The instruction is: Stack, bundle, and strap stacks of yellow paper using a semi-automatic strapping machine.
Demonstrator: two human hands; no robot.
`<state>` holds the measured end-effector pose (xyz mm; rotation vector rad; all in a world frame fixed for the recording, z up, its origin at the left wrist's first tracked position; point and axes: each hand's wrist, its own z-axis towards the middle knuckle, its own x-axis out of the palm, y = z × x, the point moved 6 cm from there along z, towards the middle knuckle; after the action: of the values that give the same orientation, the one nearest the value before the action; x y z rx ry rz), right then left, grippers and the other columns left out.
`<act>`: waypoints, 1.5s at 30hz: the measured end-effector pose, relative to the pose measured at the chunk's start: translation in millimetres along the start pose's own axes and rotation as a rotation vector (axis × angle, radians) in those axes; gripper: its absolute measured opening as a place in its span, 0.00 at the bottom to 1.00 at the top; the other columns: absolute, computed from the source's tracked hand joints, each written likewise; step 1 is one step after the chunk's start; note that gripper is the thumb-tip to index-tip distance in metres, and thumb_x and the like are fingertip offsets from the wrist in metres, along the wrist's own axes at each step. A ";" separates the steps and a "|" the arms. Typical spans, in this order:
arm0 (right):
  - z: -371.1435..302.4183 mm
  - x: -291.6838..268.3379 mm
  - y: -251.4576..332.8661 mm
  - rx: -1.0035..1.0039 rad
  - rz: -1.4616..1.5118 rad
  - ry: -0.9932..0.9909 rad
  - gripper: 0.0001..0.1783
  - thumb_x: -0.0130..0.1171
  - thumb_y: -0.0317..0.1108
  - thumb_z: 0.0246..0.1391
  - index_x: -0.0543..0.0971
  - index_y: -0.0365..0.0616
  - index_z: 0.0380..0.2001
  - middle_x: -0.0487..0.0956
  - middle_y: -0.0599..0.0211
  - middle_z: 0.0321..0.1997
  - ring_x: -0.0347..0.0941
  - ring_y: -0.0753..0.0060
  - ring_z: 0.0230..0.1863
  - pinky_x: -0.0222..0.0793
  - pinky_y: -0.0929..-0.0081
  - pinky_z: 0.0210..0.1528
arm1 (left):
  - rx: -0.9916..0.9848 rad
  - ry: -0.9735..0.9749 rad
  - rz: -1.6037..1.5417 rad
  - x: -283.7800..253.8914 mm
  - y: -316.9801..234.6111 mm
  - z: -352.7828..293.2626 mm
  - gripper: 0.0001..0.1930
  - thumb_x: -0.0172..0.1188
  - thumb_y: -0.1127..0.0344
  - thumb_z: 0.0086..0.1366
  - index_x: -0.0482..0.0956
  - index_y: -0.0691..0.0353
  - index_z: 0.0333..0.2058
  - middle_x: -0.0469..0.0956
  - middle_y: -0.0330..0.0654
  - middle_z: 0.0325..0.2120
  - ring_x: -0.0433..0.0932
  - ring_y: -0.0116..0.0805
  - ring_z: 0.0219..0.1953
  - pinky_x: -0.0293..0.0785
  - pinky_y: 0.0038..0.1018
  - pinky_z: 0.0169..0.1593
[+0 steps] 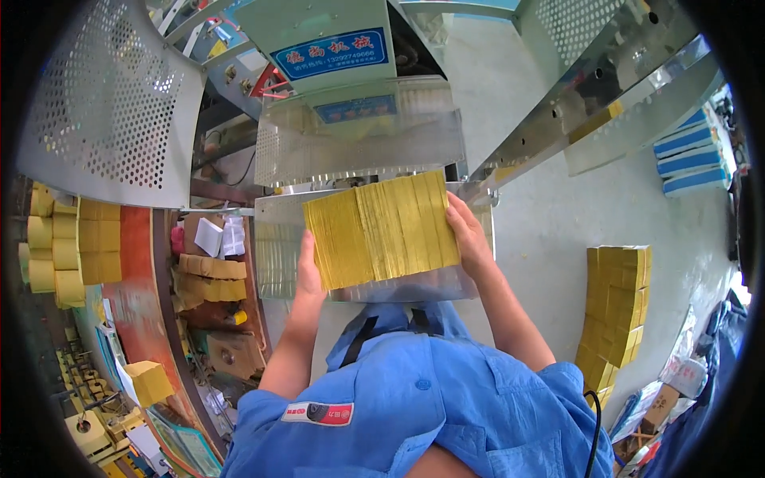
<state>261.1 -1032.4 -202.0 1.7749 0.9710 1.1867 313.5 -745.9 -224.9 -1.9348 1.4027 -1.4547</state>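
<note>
A thick block of stacked yellow paper, ridged with fine layers and split by a few darker seams, is held slightly tilted in front of my body. My left hand presses against its left end, thumb along the edge. At the opposite end, my right hand clamps the block from the right; most of its fingers are hidden underneath. Below the block lies a shiny metal work plate of a machine. Whether the block touches the plate, I cannot tell.
A clear perforated guard and a grey machine housing stand just beyond. A long metal rail slants at the right. Yellow paper blocks are piled on the right floor, with more stacks at left beside a reddish board.
</note>
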 end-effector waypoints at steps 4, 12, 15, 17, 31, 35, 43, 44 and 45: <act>-3.7 5.9 -4.0 0.002 -0.012 -0.025 0.28 0.44 0.41 0.68 0.62 0.41 0.67 0.66 0.64 0.66 0.60 0.72 0.66 0.55 0.74 0.67 | 0.034 -0.031 0.056 4.1 4.8 -6.8 0.30 0.45 0.45 0.72 0.65 0.63 0.61 0.71 0.44 0.57 0.70 0.36 0.59 0.65 0.34 0.61; 27.7 -5.4 -3.7 -0.077 0.064 -0.098 0.30 0.43 0.44 0.68 0.59 0.44 0.69 0.62 0.65 0.69 0.56 0.68 0.69 0.49 0.71 0.70 | 0.051 0.167 0.027 45.0 -1.8 54.0 0.30 0.47 0.46 0.72 0.65 0.63 0.62 0.70 0.42 0.58 0.68 0.34 0.59 0.63 0.32 0.62; 44.1 12.2 17.3 -0.157 0.018 -0.121 0.32 0.44 0.49 0.67 0.60 0.44 0.68 0.65 0.65 0.65 0.61 0.69 0.64 0.54 0.69 0.67 | 0.030 0.232 0.079 41.8 -7.1 91.8 0.32 0.50 0.50 0.71 0.58 0.62 0.66 0.64 0.42 0.62 0.62 0.35 0.64 0.60 0.32 0.64; 51.1 2.6 5.4 -0.117 0.056 -0.134 0.32 0.43 0.47 0.66 0.59 0.44 0.69 0.63 0.65 0.66 0.59 0.69 0.66 0.51 0.71 0.68 | -0.008 0.208 0.115 52.4 -16.0 101.0 0.31 0.50 0.49 0.70 0.60 0.62 0.65 0.66 0.42 0.61 0.65 0.35 0.62 0.62 0.32 0.63; 63.1 -12.7 -8.0 -0.128 -0.072 -0.151 0.32 0.42 0.45 0.67 0.56 0.46 0.70 0.60 0.66 0.66 0.55 0.70 0.67 0.48 0.73 0.69 | 0.084 0.223 0.152 52.5 -35.3 92.9 0.30 0.53 0.55 0.68 0.60 0.61 0.64 0.68 0.41 0.59 0.65 0.34 0.62 0.63 0.33 0.63; 61.7 -7.8 -5.1 -0.114 0.022 -0.113 0.32 0.42 0.45 0.67 0.57 0.44 0.70 0.61 0.66 0.65 0.55 0.71 0.66 0.50 0.74 0.68 | 0.059 0.212 0.177 60.4 -36.8 86.5 0.29 0.52 0.59 0.67 0.60 0.62 0.64 0.68 0.42 0.58 0.65 0.33 0.62 0.62 0.32 0.63; 60.9 1.2 4.2 -0.112 0.014 -0.073 0.34 0.41 0.45 0.67 0.53 0.40 0.70 0.60 0.62 0.69 0.53 0.67 0.70 0.48 0.73 0.70 | 0.056 0.150 0.146 58.9 -25.0 90.0 0.28 0.51 0.61 0.67 0.60 0.62 0.64 0.69 0.42 0.57 0.67 0.34 0.60 0.63 0.32 0.63; 61.2 -1.2 3.2 -0.105 0.004 -0.068 0.34 0.41 0.45 0.67 0.52 0.40 0.70 0.60 0.61 0.70 0.53 0.67 0.70 0.47 0.73 0.70 | 0.044 0.144 0.148 61.8 -25.6 87.5 0.28 0.50 0.61 0.68 0.60 0.63 0.64 0.69 0.42 0.57 0.67 0.34 0.60 0.63 0.32 0.63; 61.4 -3.5 2.0 -0.098 -0.006 -0.065 0.34 0.41 0.45 0.67 0.52 0.40 0.71 0.60 0.61 0.70 0.53 0.67 0.70 0.47 0.72 0.70 | 0.031 0.138 0.150 63.5 -25.4 86.1 0.28 0.50 0.60 0.68 0.60 0.63 0.64 0.69 0.42 0.57 0.68 0.34 0.59 0.63 0.32 0.63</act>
<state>318.6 -1047.7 -217.7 1.7205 0.8657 1.1467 399.9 -811.8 -208.3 -1.6986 1.5393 -1.5541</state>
